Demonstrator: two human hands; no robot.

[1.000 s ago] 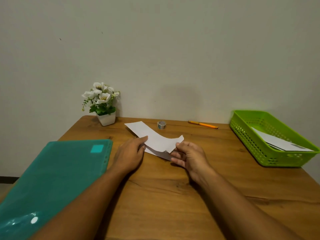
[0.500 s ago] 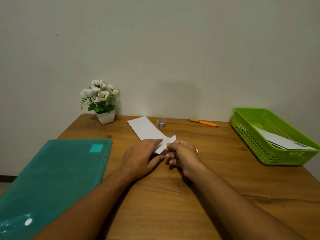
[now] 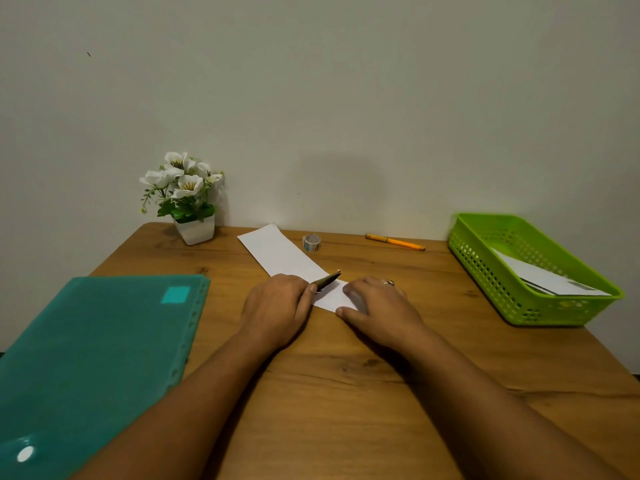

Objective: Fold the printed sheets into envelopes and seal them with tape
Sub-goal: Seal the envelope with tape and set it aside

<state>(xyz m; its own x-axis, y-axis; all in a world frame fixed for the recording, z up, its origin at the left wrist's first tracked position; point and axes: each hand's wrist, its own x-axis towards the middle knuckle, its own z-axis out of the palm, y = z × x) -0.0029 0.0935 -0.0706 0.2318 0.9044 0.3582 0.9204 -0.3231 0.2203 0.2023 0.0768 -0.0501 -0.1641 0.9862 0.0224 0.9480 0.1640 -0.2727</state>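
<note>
1. Head cam: you're mid-fold. Your left hand (image 3: pixel 277 306) pinches a raised flap at the near end of the sheet (image 3: pixel 280 251). Your right hand (image 3: pixel 377 306) presses down on it, fingers gripping nothing.
2. Next, I'd guess: lay that flap down flat and crease it.
3. Sheet's on the counter (image 3: pixel 346 393), long axis running from under your fingers away and leftward. The tape roll (image 3: pixel 311 243) sits beyond your fingers.

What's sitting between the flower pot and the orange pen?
In the head view, between the flower pot and the orange pen lie the far end of the white sheet and then the tape roll.
</note>
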